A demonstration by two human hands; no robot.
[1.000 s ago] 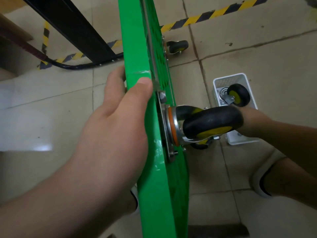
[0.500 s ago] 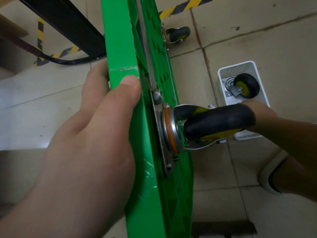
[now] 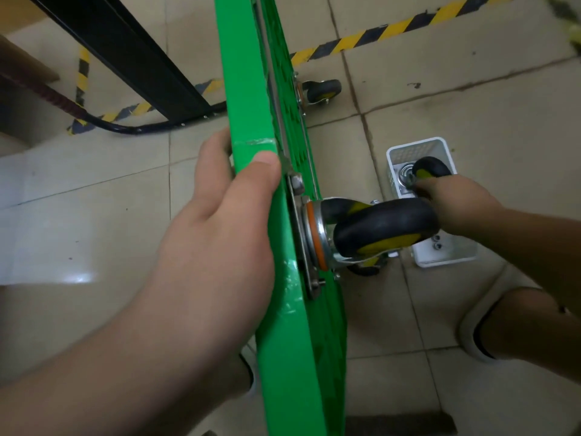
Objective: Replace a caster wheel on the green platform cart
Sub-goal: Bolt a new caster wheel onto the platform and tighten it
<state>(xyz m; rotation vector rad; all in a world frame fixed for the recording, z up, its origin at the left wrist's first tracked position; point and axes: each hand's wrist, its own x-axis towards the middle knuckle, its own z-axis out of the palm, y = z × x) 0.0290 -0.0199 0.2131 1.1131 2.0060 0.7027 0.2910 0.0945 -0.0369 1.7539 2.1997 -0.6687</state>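
We see the green plastic platform cart (image 3: 283, 325) tipped up on its side edge on the beige tiled floor (image 3: 503, 105). Its long axis runs from top centre of the frame down to bottom centre, with the ribbed underside facing frame right. The black rubber caster wheel with yellow hub (image 3: 383, 226) sits mid-frame on a steel plate against that underside, sticking out sideways toward the right. A second mounted caster (image 3: 323, 89) further up the cart also points right.

Left hand (image 3: 213, 247): grip clamped on the cart's upper edge, thumb on the near face, fingers over the far side. Right hand (image 3: 462, 202): right of centre, over the white perforated plastic basket (image 3: 418, 149), at the spare black-and-yellow caster (image 3: 430, 168) lying in it. Its fingers are hidden, so we cannot tell if that grip is closed.

Versus half a second ago, the right hand was behind the mounted wheel; now it is up at the basket and covers part of the spare caster. The left hand's hold and the cart's tilt are unchanged.

Black-and-yellow hazard tape (image 3: 377, 34) crosses the floor upper right, a black metal bar (image 3: 125, 48) runs diagonally upper left, and a white shoe (image 3: 470, 325) shows lower right.
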